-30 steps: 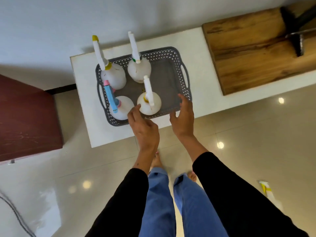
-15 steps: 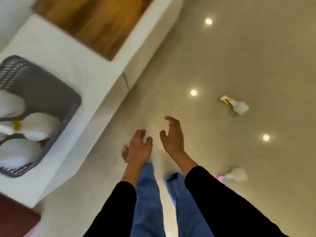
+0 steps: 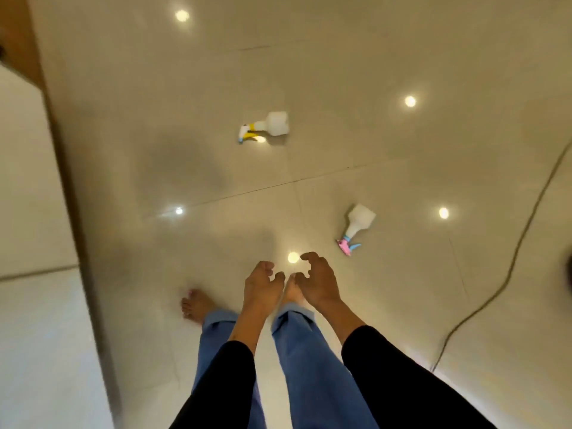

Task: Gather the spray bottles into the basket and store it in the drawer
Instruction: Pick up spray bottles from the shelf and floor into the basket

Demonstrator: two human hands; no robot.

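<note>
Two white spray bottles lie on their sides on the glossy beige floor. The one with a yellow and blue nozzle (image 3: pixel 265 128) rests farther off, straight ahead. The one with a pink and blue nozzle (image 3: pixel 357 227) lies closer, to the right of my hands. My left hand (image 3: pixel 261 287) and my right hand (image 3: pixel 317 281) hang side by side in front of me, fingers loosely curled, holding nothing. The basket is out of view.
The white cabinet top (image 3: pixel 28 243) runs along the left edge, with a strip of wood (image 3: pixel 15 38) at the top left. A grey cable (image 3: pixel 507 274) snakes across the floor on the right. My bare feet (image 3: pixel 195 305) stand on the tiles.
The view has swung right, away from the cabinet and basket, onto the floor. Both hands left the basket rim and now hang empty. The two floor bottles came into fuller view.
</note>
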